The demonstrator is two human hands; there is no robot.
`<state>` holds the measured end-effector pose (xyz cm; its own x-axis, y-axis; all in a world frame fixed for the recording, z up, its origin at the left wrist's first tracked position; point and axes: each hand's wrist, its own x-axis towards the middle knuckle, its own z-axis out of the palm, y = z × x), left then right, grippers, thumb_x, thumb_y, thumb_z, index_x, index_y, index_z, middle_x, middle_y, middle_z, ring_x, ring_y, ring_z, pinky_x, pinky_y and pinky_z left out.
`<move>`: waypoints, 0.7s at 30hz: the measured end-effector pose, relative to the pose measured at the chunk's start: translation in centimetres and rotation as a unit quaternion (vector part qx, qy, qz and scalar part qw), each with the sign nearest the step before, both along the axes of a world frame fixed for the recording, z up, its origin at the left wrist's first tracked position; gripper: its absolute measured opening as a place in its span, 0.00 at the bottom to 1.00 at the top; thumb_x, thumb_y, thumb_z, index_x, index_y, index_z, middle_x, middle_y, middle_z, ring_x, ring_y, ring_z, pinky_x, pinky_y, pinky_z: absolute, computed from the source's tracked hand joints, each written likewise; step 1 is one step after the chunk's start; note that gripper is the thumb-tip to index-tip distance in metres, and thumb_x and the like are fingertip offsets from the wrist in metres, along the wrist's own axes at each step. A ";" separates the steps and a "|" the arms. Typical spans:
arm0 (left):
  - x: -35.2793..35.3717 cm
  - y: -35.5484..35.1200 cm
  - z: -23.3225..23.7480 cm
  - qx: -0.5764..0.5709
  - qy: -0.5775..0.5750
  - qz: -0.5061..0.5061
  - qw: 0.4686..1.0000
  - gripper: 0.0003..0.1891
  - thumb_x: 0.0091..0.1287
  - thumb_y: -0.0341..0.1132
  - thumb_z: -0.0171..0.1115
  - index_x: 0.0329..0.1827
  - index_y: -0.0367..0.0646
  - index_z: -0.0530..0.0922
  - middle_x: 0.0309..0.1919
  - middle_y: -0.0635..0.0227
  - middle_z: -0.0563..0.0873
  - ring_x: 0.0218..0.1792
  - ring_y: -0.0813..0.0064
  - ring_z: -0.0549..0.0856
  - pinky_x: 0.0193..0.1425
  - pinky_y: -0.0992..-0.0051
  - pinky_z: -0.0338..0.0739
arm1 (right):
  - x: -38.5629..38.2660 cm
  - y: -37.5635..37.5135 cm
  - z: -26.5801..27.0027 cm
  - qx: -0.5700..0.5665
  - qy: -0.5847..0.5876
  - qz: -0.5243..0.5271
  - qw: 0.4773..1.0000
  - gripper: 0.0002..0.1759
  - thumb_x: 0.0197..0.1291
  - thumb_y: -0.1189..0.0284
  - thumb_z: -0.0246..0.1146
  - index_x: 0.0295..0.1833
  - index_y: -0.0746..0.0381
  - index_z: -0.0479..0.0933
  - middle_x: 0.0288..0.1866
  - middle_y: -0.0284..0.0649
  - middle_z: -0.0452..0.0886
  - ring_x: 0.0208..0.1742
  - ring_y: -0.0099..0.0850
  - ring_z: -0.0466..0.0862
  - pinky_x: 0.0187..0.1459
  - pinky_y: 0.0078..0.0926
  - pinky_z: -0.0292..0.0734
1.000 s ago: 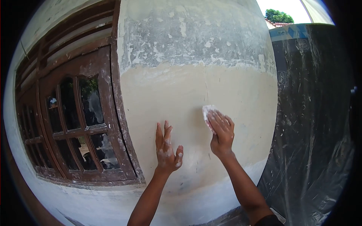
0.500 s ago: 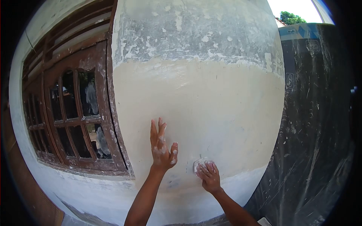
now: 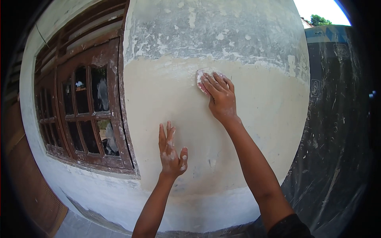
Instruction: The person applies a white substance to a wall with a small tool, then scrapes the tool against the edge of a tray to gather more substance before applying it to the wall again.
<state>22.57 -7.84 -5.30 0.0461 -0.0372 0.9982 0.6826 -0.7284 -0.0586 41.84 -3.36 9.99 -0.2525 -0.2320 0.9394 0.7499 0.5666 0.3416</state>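
My right hand [image 3: 222, 99] is closed on a flat, palm-sized pad [image 3: 201, 79], smeared white with a reddish edge. It presses the pad against the wall [image 3: 262, 119], near the top of the smooth cream band. The fingers cover much of the pad, so its exact kind is hard to make out. Lower and to the left, my left hand [image 3: 170, 156] is open, fingers up and thumb apart, with white smears on the skin. It is at the cream surface; whether the palm touches cannot be told.
Rough grey, patchy plaster [image 3: 170, 35] lies above the cream band, and a whitish strip [image 3: 206, 210] below. To the left is a brown wooden window [image 3: 91, 135] with smeared panes. A dark, white-splashed sheet [image 3: 333, 131] stands along the right side.
My right hand has moved up the wall with the pad, from low down to the top of the cream band. My left hand has stayed nearly still. The view has shifted slightly.
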 end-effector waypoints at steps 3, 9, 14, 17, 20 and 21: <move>-0.1 -0.5 -0.4 -0.009 0.001 0.008 1.000 0.33 0.76 0.42 0.51 0.80 0.35 0.58 0.77 0.35 0.64 0.81 0.31 0.54 0.80 0.40 0.53 | 0.1 0.9 -7.1 -0.053 -0.012 -0.008 0.998 0.28 0.54 0.85 0.63 0.62 0.56 0.84 0.64 0.38 0.85 0.72 0.39 0.78 0.77 0.49 0.60; 0.0 -1.2 -1.1 -0.029 0.010 0.011 0.999 0.33 0.75 0.41 0.52 0.80 0.36 0.57 0.77 0.35 0.64 0.81 0.31 0.54 0.80 0.40 0.52 | 4.7 -5.0 -35.6 -0.290 -0.118 -0.016 0.950 0.26 0.56 0.79 0.65 0.61 0.50 0.85 0.68 0.32 0.83 0.76 0.37 0.74 0.78 0.54 0.61; 1.0 -0.9 -1.1 -0.031 0.016 0.003 0.999 0.33 0.76 0.41 0.51 0.81 0.37 0.57 0.78 0.36 0.64 0.81 0.32 0.54 0.80 0.40 0.52 | 6.3 -7.8 -36.2 -0.317 -0.097 0.067 0.941 0.29 0.49 0.84 0.65 0.60 0.56 0.84 0.61 0.38 0.87 0.67 0.38 0.83 0.71 0.49 0.69; 2.2 -0.9 -0.8 -0.024 0.010 -0.008 1.000 0.33 0.76 0.42 0.51 0.81 0.37 0.57 0.78 0.36 0.64 0.81 0.32 0.54 0.80 0.40 0.53 | 5.4 -7.4 -19.4 -0.184 -0.042 0.069 0.980 0.31 0.46 0.90 0.62 0.59 0.62 0.84 0.59 0.44 0.88 0.65 0.40 0.85 0.67 0.46 0.71; 2.7 -0.1 -0.8 -0.007 0.008 -0.015 1.000 0.33 0.77 0.42 0.50 0.81 0.37 0.57 0.78 0.36 0.64 0.81 0.32 0.54 0.80 0.40 0.53 | 4.3 -5.1 -3.9 -0.017 -0.016 0.035 0.999 0.31 0.49 0.89 0.61 0.61 0.59 0.83 0.61 0.41 0.87 0.66 0.39 0.83 0.69 0.44 0.68; 2.9 0.0 -0.9 0.000 0.010 -0.020 1.000 0.33 0.77 0.42 0.50 0.81 0.37 0.57 0.78 0.36 0.64 0.81 0.32 0.54 0.80 0.40 0.53 | 3.9 -3.9 0.1 0.026 -0.010 0.014 1.000 0.31 0.51 0.89 0.61 0.62 0.57 0.83 0.63 0.39 0.86 0.67 0.38 0.82 0.70 0.42 0.66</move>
